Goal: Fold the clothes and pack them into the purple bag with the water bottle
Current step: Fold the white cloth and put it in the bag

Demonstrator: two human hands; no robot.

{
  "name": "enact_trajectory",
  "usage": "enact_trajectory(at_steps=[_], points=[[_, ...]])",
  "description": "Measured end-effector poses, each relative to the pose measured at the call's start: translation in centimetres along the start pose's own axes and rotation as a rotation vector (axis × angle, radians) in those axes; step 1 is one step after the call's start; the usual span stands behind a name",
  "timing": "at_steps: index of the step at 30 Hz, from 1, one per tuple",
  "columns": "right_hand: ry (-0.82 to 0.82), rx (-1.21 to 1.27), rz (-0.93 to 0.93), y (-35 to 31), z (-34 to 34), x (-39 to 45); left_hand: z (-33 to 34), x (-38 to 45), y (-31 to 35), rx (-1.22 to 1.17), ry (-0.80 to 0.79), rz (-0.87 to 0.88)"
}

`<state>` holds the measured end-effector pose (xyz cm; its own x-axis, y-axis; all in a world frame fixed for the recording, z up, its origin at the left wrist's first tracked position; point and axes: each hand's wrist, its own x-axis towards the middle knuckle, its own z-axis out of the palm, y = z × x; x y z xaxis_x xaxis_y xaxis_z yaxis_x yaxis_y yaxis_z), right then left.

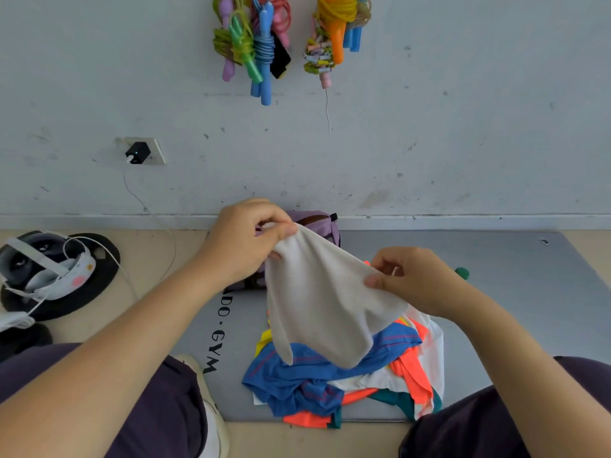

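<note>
I hold a white cloth [324,302] up in the air over the pile. My left hand [244,239] pinches its upper left edge, and my right hand [406,276] pinches its right edge. Below it lies a heap of clothes [330,381] in blue, orange, white, yellow and teal on the grey gym mat [515,292]. The purple bag [317,223] stands against the wall behind my left hand, mostly hidden. A green rounded cap [463,273] peeks out beyond my right hand; whether it belongs to the water bottle cannot be told.
Skipping ropes [258,44] hang on the wall above. A charger [137,153] sits in a wall socket, its cable running down to a headset [46,266] on a black disc at the left. My knees in dark trousers frame the mat.
</note>
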<state>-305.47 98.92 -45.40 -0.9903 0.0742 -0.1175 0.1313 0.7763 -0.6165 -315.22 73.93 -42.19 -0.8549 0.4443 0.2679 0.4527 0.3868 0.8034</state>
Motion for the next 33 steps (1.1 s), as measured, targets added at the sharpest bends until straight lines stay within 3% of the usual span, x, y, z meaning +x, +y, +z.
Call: enact_trajectory(at_steps=[4, 9, 12, 15, 20, 23, 30, 33], points=[[-0.021, -0.163, 0.115, 2.2, -0.2, 0.6, -1.5, 0.5, -1.6, 0.013, 0.053, -0.114], [0.169, -0.126, 0.092, 2.5, -0.9, 0.6, -2.6, 0.4, -4.0, 0.338, -0.16, -0.156], [0.297, -0.183, -0.036, 1.9, -1.2, 0.6, -2.6, 0.1, -4.7, 0.357, -0.311, -0.25], [0.316, -0.214, -0.126, 1.3, -1.1, 0.5, -2.6, -0.1, -5.2, 0.389, -0.378, -0.259], [0.287, -0.206, -0.133, 1.3, -1.1, 0.5, -2.7, -0.1, -5.4, 0.285, -0.139, -0.183], [0.32, -0.194, -0.113, 1.3, -1.0, 0.6, -2.3, -0.2, -5.4, 0.256, -0.092, -0.103], [0.483, -0.282, -0.151, 1.6, -0.9, 0.7, -1.8, 0.0, -6.2, 0.169, -0.043, -0.192], [0.407, -0.146, -0.058, 2.3, -1.5, 0.7, -1.8, 0.1, -6.2, 0.171, 0.018, -0.251]])
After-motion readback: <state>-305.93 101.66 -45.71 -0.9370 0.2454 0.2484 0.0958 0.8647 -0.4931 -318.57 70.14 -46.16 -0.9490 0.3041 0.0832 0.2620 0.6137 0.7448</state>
